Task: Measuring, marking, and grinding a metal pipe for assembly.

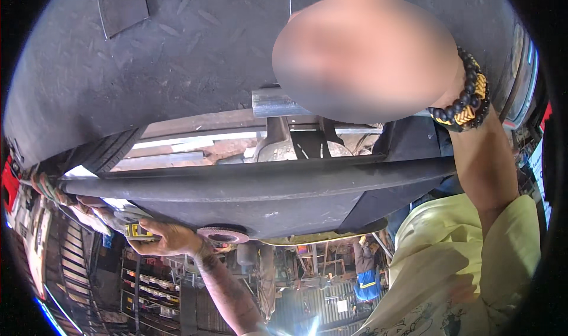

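At the lower left, my left hand (171, 239) has its fingers closed around a yellow-and-black tape measure (141, 231), beside the end of a long dark round tube (254, 183). My right hand (370, 55) reaches over a dark patterned metal plate (195, 58). A blur covers its fingers, so what it holds, if anything, is hidden. Below it and to the left shows a short piece of bare shiny metal (273, 102). Black beaded bracelets (464, 108) circle my right wrist. A round reddish abrasive disc (223, 235) rests by the tube's lower edge, near my left wrist.
A smaller dark plate piece (123, 6) lies on the big plate at the upper left. Through the gap before the tube, a metal bracket (275, 138) shows. A tyre (109, 151) is at the left. Farther off are shelves (151, 291) and a person in blue (367, 280).
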The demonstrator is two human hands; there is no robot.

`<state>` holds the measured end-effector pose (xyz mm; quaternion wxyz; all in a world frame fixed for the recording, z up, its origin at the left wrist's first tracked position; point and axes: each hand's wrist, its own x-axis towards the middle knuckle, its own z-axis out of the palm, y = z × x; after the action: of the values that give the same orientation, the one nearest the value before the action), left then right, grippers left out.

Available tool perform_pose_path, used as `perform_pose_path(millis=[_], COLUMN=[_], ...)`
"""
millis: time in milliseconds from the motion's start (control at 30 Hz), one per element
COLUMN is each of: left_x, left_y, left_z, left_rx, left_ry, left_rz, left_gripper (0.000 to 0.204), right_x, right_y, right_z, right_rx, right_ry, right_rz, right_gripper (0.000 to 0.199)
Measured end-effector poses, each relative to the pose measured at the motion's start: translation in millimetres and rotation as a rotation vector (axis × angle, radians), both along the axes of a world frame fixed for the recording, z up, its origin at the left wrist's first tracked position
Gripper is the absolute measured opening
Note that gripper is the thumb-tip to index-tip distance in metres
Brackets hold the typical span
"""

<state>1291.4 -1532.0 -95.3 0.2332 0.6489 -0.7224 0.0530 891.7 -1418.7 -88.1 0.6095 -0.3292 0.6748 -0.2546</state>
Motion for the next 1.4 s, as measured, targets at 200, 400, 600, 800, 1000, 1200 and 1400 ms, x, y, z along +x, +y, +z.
perform_pose_path(millis=[200,400,600,800,1000,1200,1400], left_x=[4.1,1.2,0.6,-0.1,3.8,3.2,9.5], left_y=[-0.8,-0.8,-1.7,-1.9,-2.4,-2.4,-2.7], left_z=[0.0,1.0,0.4,0.5,0.1,1.1,-0.9], left_rx=[0.022,0.027,0.033,0.034,0.046,0.045,0.013], left_ry=[-0.004,-0.048,0.026,0.019,0.036,0.017,-0.019], left_rz=[0.04,0.046,0.049,0.013,0.014,0.006,-0.006], left_gripper=[0.064,0.065,0.068,0.067,0.064,0.063,0.065], right_x=[6.7,11.7,6.1,6.0,9.5,13.2,8.7], right_y=[8.0,8.9,2.7,5.3,9.3,11.4,1.6], right_z=[-19.4,-26.0,-20.2,-10.5,-18.1,-25.4,-7.9], right_rx=[-0.208,-0.229,-0.153,-0.159,-0.166,-0.243,-0.088], right_ry=[0.204,0.214,0.106,0.104,0.201,0.244,-0.115], right_rz=[0.084,0.088,0.139,0.068,0.054,0.094,0.201], right_gripper=[0.013,0.013,0.014,0.014,0.014,0.015,0.018])
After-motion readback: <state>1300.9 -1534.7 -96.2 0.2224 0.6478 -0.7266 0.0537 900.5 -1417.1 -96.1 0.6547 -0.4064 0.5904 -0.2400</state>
